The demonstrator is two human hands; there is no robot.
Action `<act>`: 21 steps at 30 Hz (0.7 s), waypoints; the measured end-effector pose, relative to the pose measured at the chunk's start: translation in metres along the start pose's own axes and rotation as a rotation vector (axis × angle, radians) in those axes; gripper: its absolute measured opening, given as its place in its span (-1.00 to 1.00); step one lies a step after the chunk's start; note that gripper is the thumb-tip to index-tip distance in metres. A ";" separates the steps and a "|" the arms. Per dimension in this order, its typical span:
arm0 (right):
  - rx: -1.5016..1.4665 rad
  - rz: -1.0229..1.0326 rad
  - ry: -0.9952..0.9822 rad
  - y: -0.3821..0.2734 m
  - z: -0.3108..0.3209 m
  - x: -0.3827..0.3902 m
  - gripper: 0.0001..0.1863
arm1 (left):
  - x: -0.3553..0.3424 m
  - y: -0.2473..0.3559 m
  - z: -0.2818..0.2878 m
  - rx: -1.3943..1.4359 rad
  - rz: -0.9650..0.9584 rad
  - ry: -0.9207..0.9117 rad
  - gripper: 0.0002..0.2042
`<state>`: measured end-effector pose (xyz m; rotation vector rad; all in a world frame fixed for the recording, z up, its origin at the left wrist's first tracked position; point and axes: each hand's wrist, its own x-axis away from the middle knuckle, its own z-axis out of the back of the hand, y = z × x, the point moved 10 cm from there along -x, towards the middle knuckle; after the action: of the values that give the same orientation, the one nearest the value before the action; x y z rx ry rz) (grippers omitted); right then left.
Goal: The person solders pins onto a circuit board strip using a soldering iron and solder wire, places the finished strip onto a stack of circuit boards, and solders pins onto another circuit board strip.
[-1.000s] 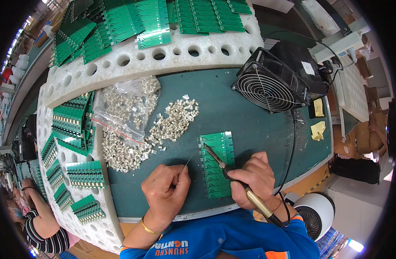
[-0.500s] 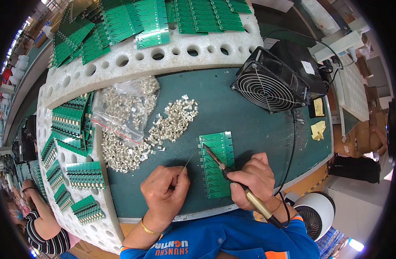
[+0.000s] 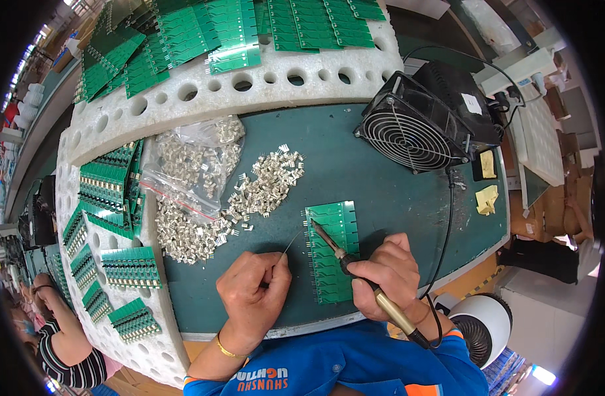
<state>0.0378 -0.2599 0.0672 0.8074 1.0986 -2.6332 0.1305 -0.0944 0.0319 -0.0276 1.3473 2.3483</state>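
Note:
A green circuit board lies on the dark green work surface in front of me, with small metal pins along its left edge. My right hand is wrapped round a soldering iron, whose tip points at the upper left part of the board. Whether the tip touches a pad is too small to tell. To the left of the board, my left hand pinches a thin solder wire. The wire's free end sticks up toward the board's left edge, a little apart from it.
Loose small white connectors are heaped at the left beside a clear bag. White foam trays hold several green boards. A black fan stands at the far right, and the iron's cord runs down the right side.
My left hand and the solder wire have shifted very slightly, the wire's end a touch lower. The iron and the board look almost unmoved.

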 end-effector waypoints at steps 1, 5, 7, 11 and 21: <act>0.002 0.000 0.000 0.000 0.000 0.000 -0.84 | 0.000 -0.001 0.000 0.000 0.004 -0.001 -0.90; 0.002 -0.010 0.037 0.000 0.002 -0.001 -0.74 | 0.002 -0.002 -0.001 0.015 -0.011 0.001 -0.92; 0.003 -0.012 0.035 0.000 0.003 0.000 -0.74 | 0.002 -0.003 -0.001 0.025 -0.003 -0.006 -0.92; 0.011 0.005 -0.002 -0.003 0.002 0.002 -0.84 | 0.002 -0.002 -0.001 0.020 -0.013 -0.012 -0.92; 0.029 -0.002 -0.022 -0.004 0.000 0.004 -0.83 | 0.002 -0.002 0.000 0.022 0.015 -0.017 -0.93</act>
<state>0.0328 -0.2565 0.0675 0.7806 1.0594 -2.6591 0.1295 -0.0931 0.0294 0.0094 1.3694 2.3411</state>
